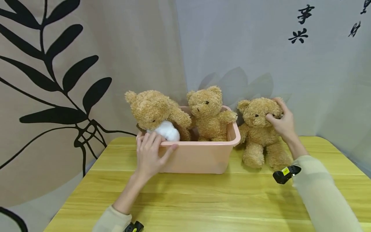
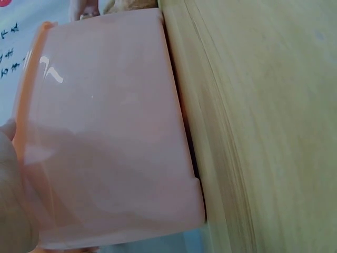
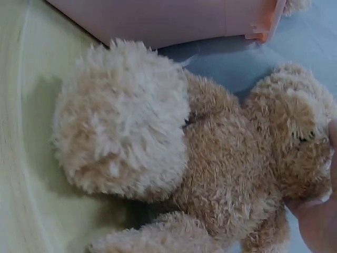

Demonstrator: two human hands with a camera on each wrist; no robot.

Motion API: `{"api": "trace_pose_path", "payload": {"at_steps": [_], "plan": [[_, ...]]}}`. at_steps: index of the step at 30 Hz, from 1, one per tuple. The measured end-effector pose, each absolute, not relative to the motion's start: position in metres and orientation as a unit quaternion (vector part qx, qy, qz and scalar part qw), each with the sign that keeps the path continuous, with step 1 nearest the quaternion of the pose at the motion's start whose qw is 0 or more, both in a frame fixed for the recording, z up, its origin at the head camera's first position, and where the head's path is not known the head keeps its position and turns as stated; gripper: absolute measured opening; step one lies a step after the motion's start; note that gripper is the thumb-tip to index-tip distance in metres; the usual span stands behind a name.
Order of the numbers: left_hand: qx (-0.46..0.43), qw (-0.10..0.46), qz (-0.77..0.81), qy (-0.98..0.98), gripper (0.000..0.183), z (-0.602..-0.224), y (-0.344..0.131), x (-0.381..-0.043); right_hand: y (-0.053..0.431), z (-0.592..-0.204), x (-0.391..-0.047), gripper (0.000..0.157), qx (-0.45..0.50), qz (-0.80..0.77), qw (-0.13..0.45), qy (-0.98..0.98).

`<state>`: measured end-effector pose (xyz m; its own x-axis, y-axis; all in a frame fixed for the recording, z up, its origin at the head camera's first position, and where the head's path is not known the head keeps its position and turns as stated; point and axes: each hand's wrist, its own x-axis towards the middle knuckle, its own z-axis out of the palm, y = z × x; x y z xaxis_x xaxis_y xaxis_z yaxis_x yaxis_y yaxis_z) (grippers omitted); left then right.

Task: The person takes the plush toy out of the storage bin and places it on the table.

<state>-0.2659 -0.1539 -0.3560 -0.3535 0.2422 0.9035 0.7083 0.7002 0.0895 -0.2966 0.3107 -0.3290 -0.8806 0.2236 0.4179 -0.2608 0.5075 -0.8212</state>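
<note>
A pink plastic bin [image 1: 197, 158] stands on the table. My left hand [image 1: 149, 154] grips its front left rim, fingers over the edge and thumb along the outer front wall. Inside, a brown teddy bear [image 1: 149, 108] slumps over a white fluffy thing [image 1: 168, 130] at the left. Another teddy bear [image 1: 207, 116] sits upright at the right end, one arm over the rim. To the right of the bin, my right hand [image 1: 284, 122] holds a third teddy bear [image 1: 259, 135] by the head, thumb on its face. This bear's legs touch the tabletop.
The yellow wooden table [image 1: 203, 199] reaches back to a hanging cloth [image 1: 139, 48] printed with black leaves and characters. At the lower left a dark curved bar [image 1: 14, 217] shows beside the table.
</note>
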Motion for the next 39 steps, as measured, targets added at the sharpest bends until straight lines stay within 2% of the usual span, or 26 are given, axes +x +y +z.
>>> {"api": "trace_pose_path", "payload": {"at_steps": [6,20,25,39], "plan": [[-0.301,0.486,-0.242,-0.784,0.06,-0.355,-0.154,-0.266,0.31,-0.333,-0.293,0.073,0.002,0.492,0.196,-0.848],[-0.301,0.485,-0.246,-0.783,0.061,-0.356,-0.153,-0.265,0.307,-0.325,-0.287,0.076,0.005,0.485,0.185,-0.855],[-0.302,0.486,-0.246,-0.782,0.061,-0.357,-0.153,-0.266,0.307,-0.32,-0.285,0.074,0.003,0.495,0.201,-0.845],[-0.302,0.482,-0.241,-0.786,0.061,-0.357,-0.154,-0.266,0.282,-0.296,-0.286,0.058,0.021,0.477,0.291,-0.829]]}}
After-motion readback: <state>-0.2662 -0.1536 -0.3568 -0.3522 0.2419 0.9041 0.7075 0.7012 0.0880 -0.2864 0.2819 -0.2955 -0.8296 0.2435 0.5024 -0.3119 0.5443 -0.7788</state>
